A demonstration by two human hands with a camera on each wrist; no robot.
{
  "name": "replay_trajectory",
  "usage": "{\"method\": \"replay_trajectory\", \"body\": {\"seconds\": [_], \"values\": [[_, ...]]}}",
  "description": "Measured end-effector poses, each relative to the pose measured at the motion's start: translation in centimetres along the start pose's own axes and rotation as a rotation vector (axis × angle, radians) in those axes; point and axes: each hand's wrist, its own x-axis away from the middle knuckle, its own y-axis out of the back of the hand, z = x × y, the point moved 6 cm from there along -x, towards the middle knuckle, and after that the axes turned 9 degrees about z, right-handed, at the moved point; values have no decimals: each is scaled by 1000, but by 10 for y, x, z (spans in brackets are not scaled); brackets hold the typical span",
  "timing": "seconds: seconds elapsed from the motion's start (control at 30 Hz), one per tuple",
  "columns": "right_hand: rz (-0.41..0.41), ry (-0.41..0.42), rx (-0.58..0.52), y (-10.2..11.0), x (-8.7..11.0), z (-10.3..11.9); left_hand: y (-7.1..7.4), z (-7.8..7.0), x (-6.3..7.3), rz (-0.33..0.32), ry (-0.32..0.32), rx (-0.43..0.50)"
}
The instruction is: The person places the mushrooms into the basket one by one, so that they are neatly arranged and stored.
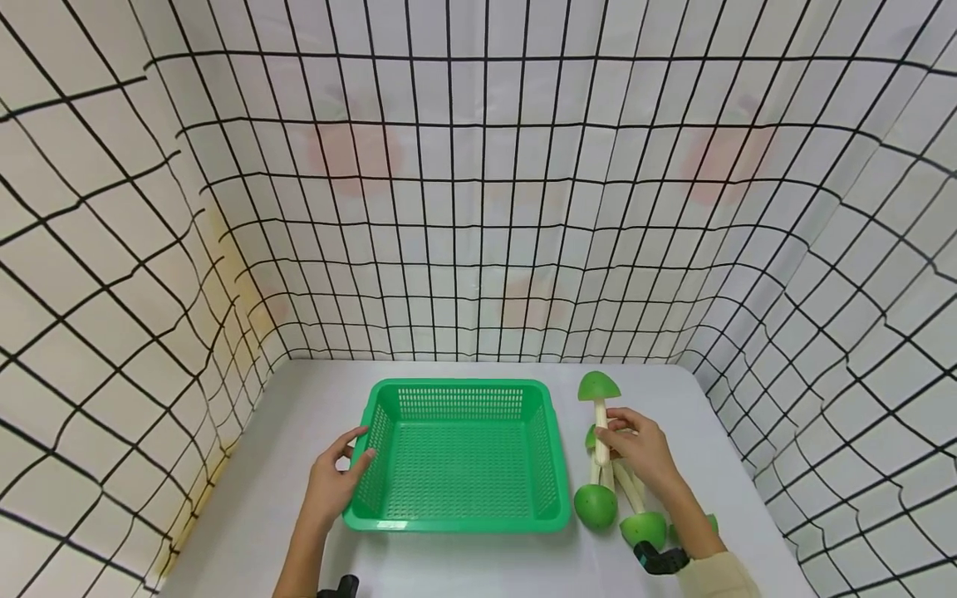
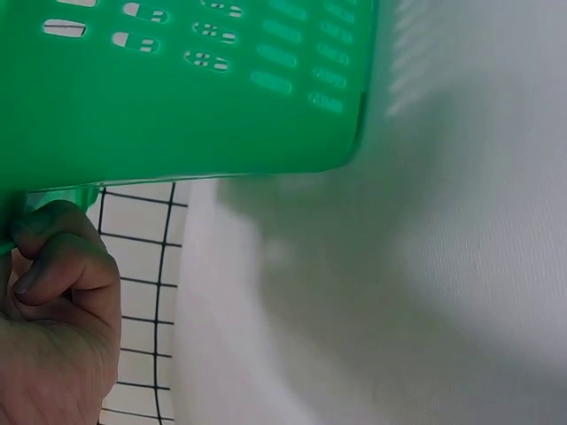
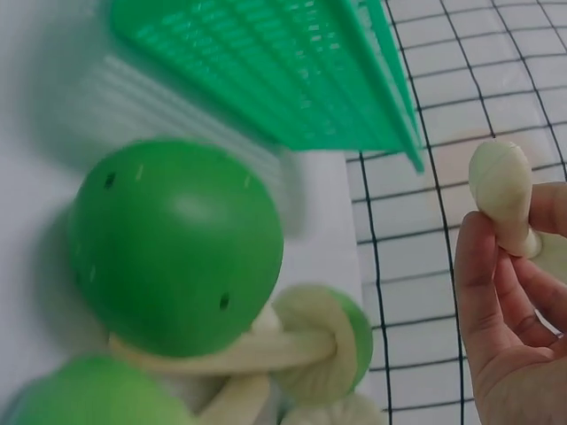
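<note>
A green plastic basket (image 1: 456, 525) with slotted sides and nothing inside stands on the white table. My left hand (image 1: 332, 477) grips its left rim, thumb on the inner side and fingers outside. My right hand (image 1: 639, 444) pinches the pale stem of a toy mushroom (image 1: 598, 386), its green cap upward, above a pile of similar mushrooms. In the right wrist view the stem's rounded end (image 3: 500, 181) shows between thumb and fingers. Below that hand lie several green-capped mushrooms, one with a large round cap (image 3: 177, 248) close to the basket's right side.
Black wire grid panels (image 1: 482, 208) stand at the back and both sides of the white table (image 1: 299, 399). Another green cap (image 1: 643, 529) lies near the right wrist, beside a black wrist strap piece (image 1: 661, 559).
</note>
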Motion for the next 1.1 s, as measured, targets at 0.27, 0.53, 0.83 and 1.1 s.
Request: {"method": "replay_trajectory", "body": {"seconds": [0.27,0.53,0.83,1.1], "values": [[21,-5,-71,-25,-12,15,-2,-2,-4,8,8,9],[69,39,-120,-53,-21,26,-1,-1,-4,0,11,9],[115,74,-158,-88,-32,30,-1,-3,-2,-6,9,9],[133,71,-134,-113,-39,41,-2,-3,-1,-2,24,8]]}}
